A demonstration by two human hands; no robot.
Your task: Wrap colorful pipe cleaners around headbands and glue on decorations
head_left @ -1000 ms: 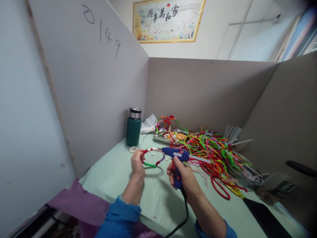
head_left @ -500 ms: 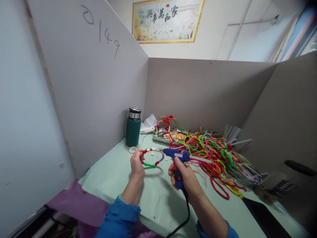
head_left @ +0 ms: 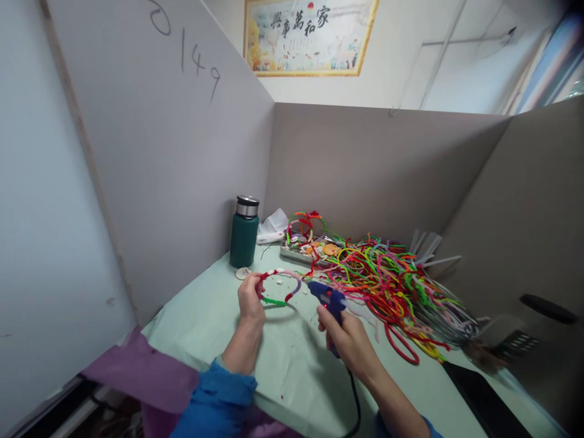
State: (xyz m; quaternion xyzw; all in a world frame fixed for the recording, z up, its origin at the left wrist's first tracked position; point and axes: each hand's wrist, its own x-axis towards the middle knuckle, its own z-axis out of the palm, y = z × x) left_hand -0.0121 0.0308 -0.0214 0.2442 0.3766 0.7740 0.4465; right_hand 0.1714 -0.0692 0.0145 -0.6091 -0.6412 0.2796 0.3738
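My left hand is closed on the left side of a hoop wrapped in coloured pipe cleaners, with red, white, pink, purple and green stretches. The hoop is held up above the table. My right hand grips the handle of a blue hot glue gun, its nozzle pointing left. A small gap separates the nozzle from the hoop's right side. The gun's black cord hangs down from the handle toward the table's front edge.
Right of the gun spreads a large heap of coloured pipe cleaners. Behind stands a metal tray with buttons and small pieces. A green bottle stands back left, a round white disc before it. A black flat object lies front right.
My right hand has drawn the glue gun away from the hoop, to the right and slightly down, and turned it. My left hand and the hoop are nearly still.
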